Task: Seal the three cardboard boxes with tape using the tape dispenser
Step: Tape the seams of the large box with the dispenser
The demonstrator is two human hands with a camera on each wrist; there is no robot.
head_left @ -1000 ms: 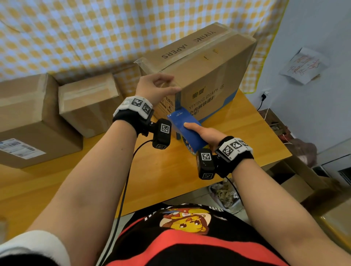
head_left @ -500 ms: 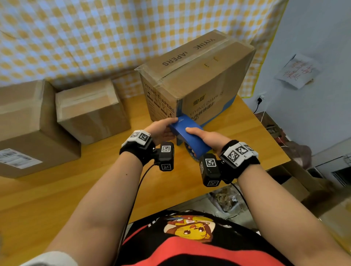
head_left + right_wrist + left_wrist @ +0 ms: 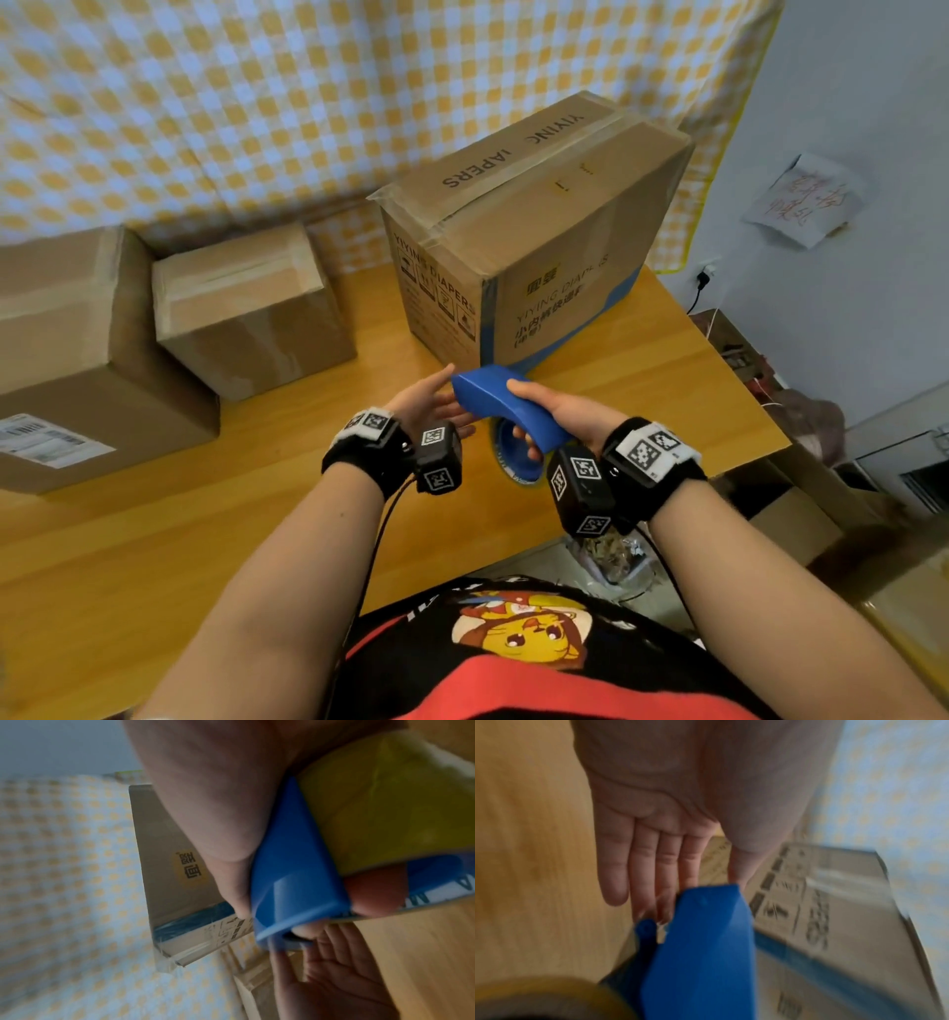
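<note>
- Right now the right hand (image 3: pixel 557 411) has its grip wrapped around the blue dispenser (image 3: pixel 506 403), thumb on top and fingers curled through the core of the tape roll (image 3: pixel 380 805).
- It holds the dispenser in the air above the counter (image 3: pixel 179 514), just in front of the printed box (image 3: pixel 534 231).
- The left hand (image 3: pixel 429 403) is flat, palm up and fingers straight, a wide grip holding nothing; its fingertips (image 3: pixel 664 910) touch the front end of the dispenser.
- The printed box stands upright at the back right of the counter, with clear tape along its top seam and down over the near edge.
- Two plain boxes sit to the left: a small box (image 3: pixel 246 303) beside a big box (image 3: pixel 67 349) with a shipping label, both against the checked cloth (image 3: pixel 257 103).
</note>
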